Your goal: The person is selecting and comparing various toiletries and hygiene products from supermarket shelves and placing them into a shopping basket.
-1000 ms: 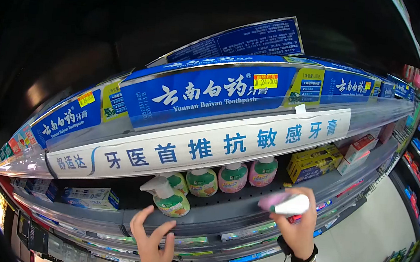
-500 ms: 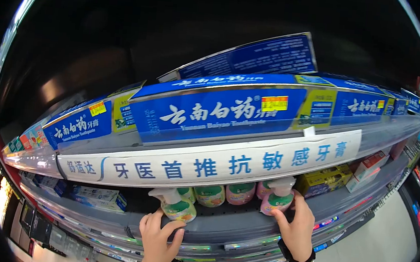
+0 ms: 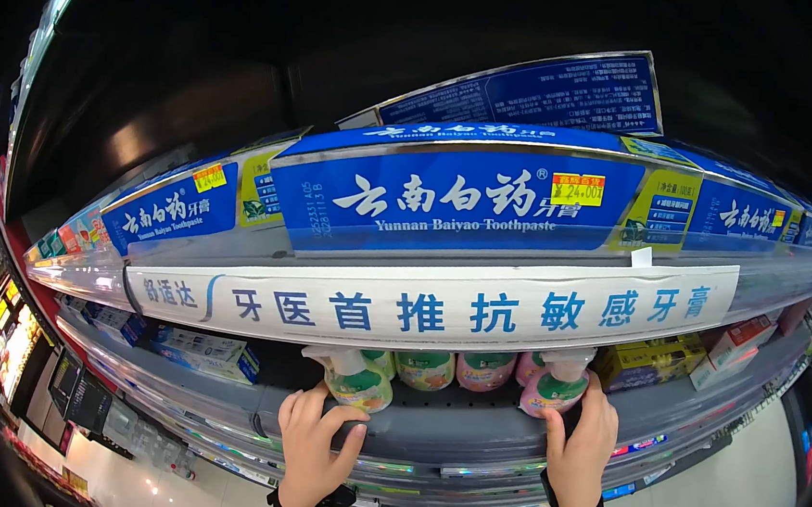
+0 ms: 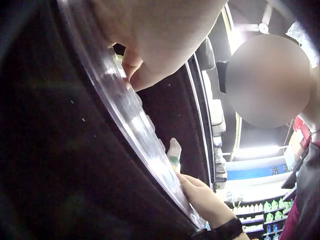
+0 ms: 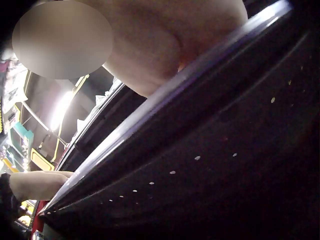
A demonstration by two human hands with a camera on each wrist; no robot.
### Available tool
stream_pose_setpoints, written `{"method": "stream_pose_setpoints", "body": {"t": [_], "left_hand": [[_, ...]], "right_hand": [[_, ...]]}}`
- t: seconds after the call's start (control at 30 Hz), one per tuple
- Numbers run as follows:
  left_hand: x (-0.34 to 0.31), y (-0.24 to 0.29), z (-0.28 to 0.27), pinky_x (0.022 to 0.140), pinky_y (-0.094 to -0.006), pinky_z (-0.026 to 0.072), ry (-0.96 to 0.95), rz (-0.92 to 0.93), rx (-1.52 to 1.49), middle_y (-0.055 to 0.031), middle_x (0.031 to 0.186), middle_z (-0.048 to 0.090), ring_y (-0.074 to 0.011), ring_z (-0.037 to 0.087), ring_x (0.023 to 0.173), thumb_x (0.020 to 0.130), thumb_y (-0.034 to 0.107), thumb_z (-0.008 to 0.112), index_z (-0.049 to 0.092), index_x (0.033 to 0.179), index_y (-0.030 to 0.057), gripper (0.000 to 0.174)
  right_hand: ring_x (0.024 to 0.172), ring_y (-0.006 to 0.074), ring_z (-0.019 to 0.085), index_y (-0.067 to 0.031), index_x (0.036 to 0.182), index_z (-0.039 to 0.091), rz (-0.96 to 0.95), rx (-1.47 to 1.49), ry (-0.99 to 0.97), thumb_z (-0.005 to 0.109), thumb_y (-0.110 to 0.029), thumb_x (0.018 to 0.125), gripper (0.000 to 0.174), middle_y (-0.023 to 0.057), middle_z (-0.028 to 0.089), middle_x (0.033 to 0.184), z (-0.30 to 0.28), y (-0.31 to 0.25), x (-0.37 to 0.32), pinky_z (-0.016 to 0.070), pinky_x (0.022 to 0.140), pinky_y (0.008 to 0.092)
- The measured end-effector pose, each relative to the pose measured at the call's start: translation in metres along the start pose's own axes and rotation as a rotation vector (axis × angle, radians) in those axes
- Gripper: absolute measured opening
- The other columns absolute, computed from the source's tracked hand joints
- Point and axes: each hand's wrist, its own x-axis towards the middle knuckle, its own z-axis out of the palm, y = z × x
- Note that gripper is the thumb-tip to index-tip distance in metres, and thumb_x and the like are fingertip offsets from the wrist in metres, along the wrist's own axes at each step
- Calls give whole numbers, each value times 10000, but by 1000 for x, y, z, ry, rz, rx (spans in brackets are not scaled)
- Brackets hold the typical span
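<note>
On the grey shelf (image 3: pixel 449 429), my right hand (image 3: pixel 586 453) holds a pink pump bottle (image 3: pixel 551 392), thumb at its front and fingers along its right side. A green-and-yellow pump bottle (image 3: pixel 359 385) stands at the left, its base touched by the bent index finger of my left hand (image 3: pixel 314 443); the thumb lies lower, apart from it. Between them, set further back, are a green bottle (image 3: pixel 425 369) and a pink bottle (image 3: pixel 485 370). Both wrist views show the hands at the clear shelf edge (image 4: pixel 135 120), with most fingertips hidden.
Above hangs a white label strip (image 3: pixel 421 303) under blue toothpaste boxes (image 3: pixel 449 199). Yellow boxes (image 3: pixel 652 362) and red-white boxes (image 3: pixel 740 350) stand right of the bottles; blue-white boxes (image 3: pixel 204 352) lie left. A person (image 4: pixel 310 175) shows in the left wrist view.
My right hand has brought the pink bottle from in front of the shelf onto it. My left hand has moved up to the green bottle. The head view has shifted slightly.
</note>
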Motion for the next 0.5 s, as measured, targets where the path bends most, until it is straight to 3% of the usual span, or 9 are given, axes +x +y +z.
{"method": "stream_pose_setpoints", "body": {"t": [0.2,0.27,0.3,0.33,0.4,0.43,0.5], "left_hand": [[-5,8,2,974,-446,246,15,-50,49,-190,1210,498,-337,446,1061,765,147,620,626,858,112,99],[-13,7,0,1009,-464,219,61,-39,93,-237,1290,429,-362,409,1154,738,169,653,646,908,135,174],[-19,10,1,1009,-464,219,81,-58,111,-237,1290,429,-362,409,1154,738,169,653,646,908,135,174],[-27,14,3,1020,-470,218,106,-78,14,-256,1330,381,-381,385,1192,728,158,660,661,909,134,182],[-81,3,8,1039,-492,222,191,-117,-202,-298,1409,242,-455,306,1266,703,129,676,695,906,124,203],[-91,14,-1,964,-454,356,292,-103,-100,-236,1302,436,-385,455,1174,736,86,645,671,912,98,179],[-134,16,-14,1011,-483,321,193,-273,-75,-239,1331,388,-389,413,1213,740,46,593,651,909,84,183]], "right_hand": [[1095,388,470,75,1327,324,-7,44,8,611,-233,821,659,242,449,1279,-5,-3,2,353,907,426],[1181,410,426,67,1348,294,-12,113,-11,626,-191,786,702,264,392,1340,1,-1,0,326,966,444],[1180,405,433,27,1348,311,-105,202,160,634,-159,778,681,256,393,1345,-1,13,-20,329,973,470],[1135,360,481,73,1268,395,-122,397,356,579,-94,728,594,220,481,1268,2,19,-31,344,989,448],[804,362,609,24,985,559,-166,581,516,624,-158,847,238,187,626,884,-10,3,-46,478,765,454],[804,362,609,24,985,559,-182,628,490,624,-158,847,238,187,626,884,-11,1,-67,478,765,454],[777,316,601,13,911,547,-170,1001,87,605,-110,847,151,165,616,839,-10,9,-108,486,735,434]]}}
